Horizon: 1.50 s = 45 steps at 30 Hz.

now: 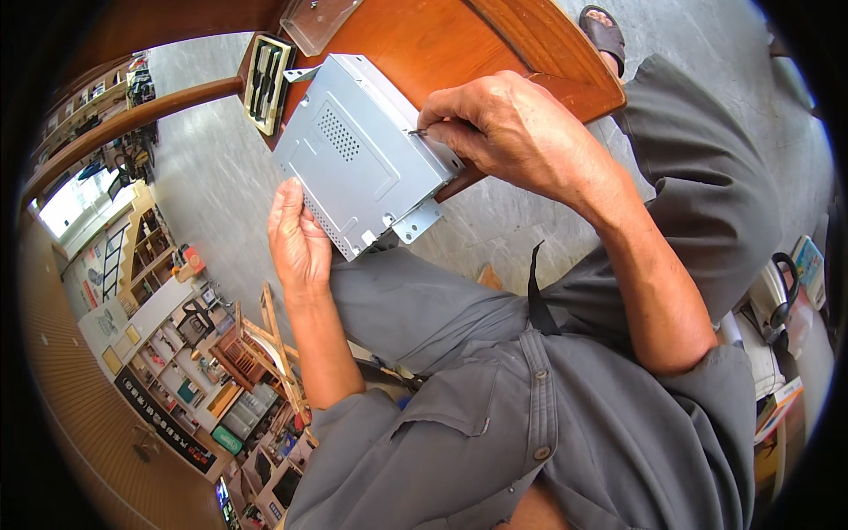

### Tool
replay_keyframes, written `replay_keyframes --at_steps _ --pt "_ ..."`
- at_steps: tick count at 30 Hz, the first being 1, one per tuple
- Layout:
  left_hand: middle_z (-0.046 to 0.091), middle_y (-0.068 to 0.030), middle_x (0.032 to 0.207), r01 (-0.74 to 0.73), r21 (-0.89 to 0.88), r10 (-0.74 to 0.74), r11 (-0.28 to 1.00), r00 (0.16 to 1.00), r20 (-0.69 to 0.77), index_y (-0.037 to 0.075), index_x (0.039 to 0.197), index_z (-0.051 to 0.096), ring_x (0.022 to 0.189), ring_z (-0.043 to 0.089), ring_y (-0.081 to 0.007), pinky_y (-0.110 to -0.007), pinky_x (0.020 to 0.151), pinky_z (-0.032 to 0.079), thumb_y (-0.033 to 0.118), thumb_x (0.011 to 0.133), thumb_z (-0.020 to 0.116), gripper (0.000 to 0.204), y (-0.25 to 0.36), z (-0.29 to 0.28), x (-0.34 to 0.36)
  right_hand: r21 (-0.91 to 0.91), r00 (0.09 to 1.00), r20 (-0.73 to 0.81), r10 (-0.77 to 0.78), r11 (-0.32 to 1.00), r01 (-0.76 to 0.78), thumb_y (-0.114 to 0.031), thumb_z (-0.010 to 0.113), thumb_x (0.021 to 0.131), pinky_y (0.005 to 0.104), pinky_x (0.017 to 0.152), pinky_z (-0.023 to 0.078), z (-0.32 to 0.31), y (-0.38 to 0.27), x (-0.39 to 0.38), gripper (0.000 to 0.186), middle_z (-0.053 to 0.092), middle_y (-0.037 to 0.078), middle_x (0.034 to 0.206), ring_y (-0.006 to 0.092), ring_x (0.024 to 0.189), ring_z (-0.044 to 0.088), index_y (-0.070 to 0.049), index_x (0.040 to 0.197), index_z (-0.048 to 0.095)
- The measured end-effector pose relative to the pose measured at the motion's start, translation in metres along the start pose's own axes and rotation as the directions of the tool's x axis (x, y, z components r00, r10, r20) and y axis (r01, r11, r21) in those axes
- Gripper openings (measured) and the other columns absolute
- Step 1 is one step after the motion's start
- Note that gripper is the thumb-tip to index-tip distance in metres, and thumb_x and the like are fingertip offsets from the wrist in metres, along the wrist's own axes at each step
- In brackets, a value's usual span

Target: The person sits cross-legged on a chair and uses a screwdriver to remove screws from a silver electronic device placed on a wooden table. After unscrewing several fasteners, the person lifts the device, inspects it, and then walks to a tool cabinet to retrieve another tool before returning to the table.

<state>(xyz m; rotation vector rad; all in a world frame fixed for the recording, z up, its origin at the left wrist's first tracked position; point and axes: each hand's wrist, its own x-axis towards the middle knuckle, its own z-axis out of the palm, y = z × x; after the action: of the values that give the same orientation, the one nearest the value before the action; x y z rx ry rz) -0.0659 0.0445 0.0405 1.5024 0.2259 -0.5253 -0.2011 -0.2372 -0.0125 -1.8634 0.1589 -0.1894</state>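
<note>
A silver-grey metal box (358, 172) with a dotted vent panel and bracket tabs is held at an angle at the front of the wooden table (468, 35). My left hand (300, 234) grips its lower left edge. My right hand (490, 132) is closed in a pinch on a small dark thin tool (417, 132) at the box's right side; its tip and exact kind are hard to make out. Behind the box lies a cream case (256, 84) holding dark-handled tools.
A clear plastic tray (331, 11) is at the table's back. My legs (442, 309) are beneath the box. At far right are a silver appliance with a black handle (782, 291) and papers. A wooden chair (252, 349) and cluttered shelving (177, 353) appear at the left.
</note>
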Motion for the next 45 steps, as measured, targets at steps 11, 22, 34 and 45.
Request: replay_keyframes --at_steps 11,22,34,45 --pt "0.073 -0.0108 0.106 0.006 0.071 -0.012 0.997 0.997 0.081 -0.003 0.115 0.062 0.093 0.073 -0.0161 -0.029 0.086 0.063 0.01 0.105 0.058 0.017 0.003 -0.024 0.013 -0.035 0.999 0.039 -0.029 0.999 0.031 -0.019 0.065 0.091 0.0485 0.07 0.057 0.003 0.004 0.003 0.017 0.071 0.02 0.08 0.0401 0.078 0.071 -0.005 0.096 0.074" --pt "0.071 -0.0108 0.111 0.001 0.066 -0.005 0.998 0.997 0.071 -0.003 0.115 0.061 0.095 0.071 -0.0144 -0.029 0.087 0.061 0.01 0.106 0.058 0.017 0.003 -0.014 0.007 0.191 0.994 0.079 0.076 0.977 -0.09 -0.024 0.07 0.092 0.0437 0.067 0.056 0.014 -0.007 -0.002 0.022 0.068 0.019 0.074 0.0356 0.074 0.072 -0.003 0.099 0.067" --pt "0.072 -0.0089 0.1 0.084 0.377 -0.16 0.922 0.971 0.175 -0.002 0.117 0.062 0.077 0.072 -0.0118 -0.025 0.061 0.06 0.026 0.106 0.059 0.03 0.028 -0.016 0.017 0.135 0.987 0.15 -0.05 0.99 0.03 -0.04 0.086 0.08 0.04 0.096 0.058 0.01 0.007 -0.01 0.064 0.071 0.016 0.111 0.0301 0.107 0.072 -0.003 0.128 0.064" --pt "0.073 -0.0132 0.104 0.074 0.346 -0.171 0.935 0.951 0.258 -0.004 0.119 0.062 0.083 0.074 -0.0175 -0.032 0.068 0.064 0.026 0.105 0.062 0.033 0.027 -0.035 0.026 -0.13 0.991 0.092 -0.094 0.986 0.105 -0.02 0.09 0.071 0.0391 0.093 0.059 0.026 -0.007 -0.028 0.076 0.07 0.013 0.116 0.0313 0.105 0.073 -0.012 0.14 0.059"
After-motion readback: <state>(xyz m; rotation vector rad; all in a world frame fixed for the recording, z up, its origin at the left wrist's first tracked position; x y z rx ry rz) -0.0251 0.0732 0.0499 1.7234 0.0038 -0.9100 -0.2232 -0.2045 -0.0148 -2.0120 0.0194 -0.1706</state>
